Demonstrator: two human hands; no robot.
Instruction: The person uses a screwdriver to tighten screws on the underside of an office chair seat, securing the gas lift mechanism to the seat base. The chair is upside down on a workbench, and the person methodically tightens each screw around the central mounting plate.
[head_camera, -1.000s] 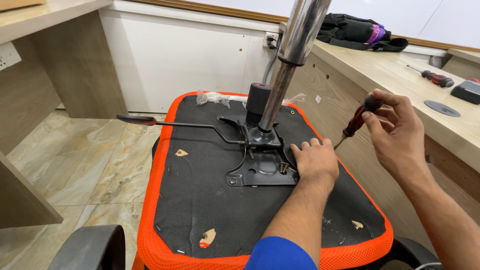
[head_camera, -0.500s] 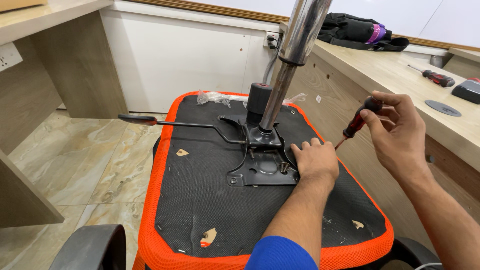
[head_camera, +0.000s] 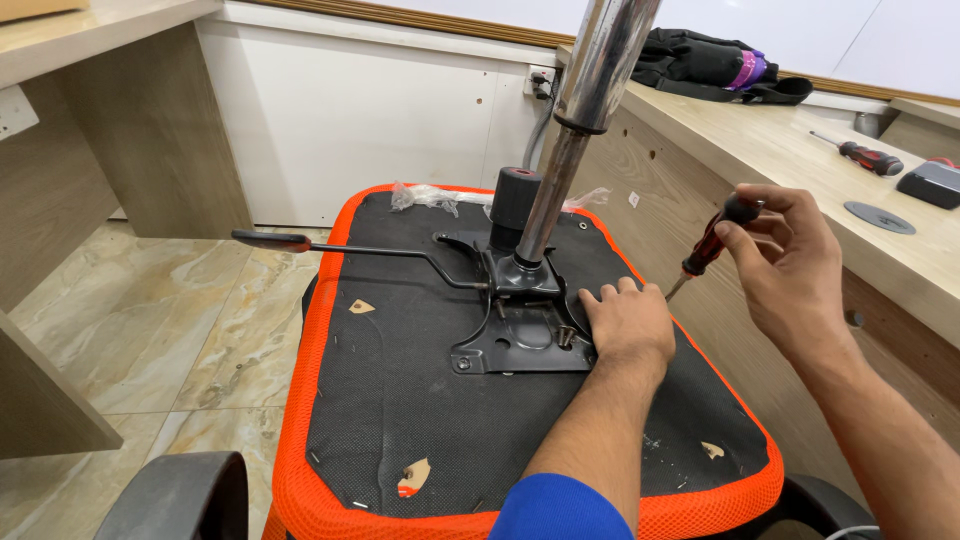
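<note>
An office chair seat (head_camera: 400, 400) lies upside down, black underside with an orange rim. A black metal mechanism plate (head_camera: 520, 340) is mounted at its middle, with a chrome gas-lift column (head_camera: 585, 110) rising from it and a lever (head_camera: 340, 247) sticking out to the left. My left hand (head_camera: 625, 325) rests flat on the right edge of the plate, fingers by a screw. My right hand (head_camera: 790, 265) holds a red-and-black screwdriver (head_camera: 710, 245) above the seat's right edge, tip pointing down-left towards the left hand.
A wooden desk (head_camera: 800, 150) runs along the right, bearing a second screwdriver (head_camera: 860, 153), a dark bag (head_camera: 710, 65) and a grey disc (head_camera: 880, 217). Another desk panel (head_camera: 130, 120) stands at left. A black armrest (head_camera: 180, 495) shows at the bottom left. Marble floor lies to the left.
My right hand has turned the screwdriver slightly in its fingers. My left hand stays on the plate.
</note>
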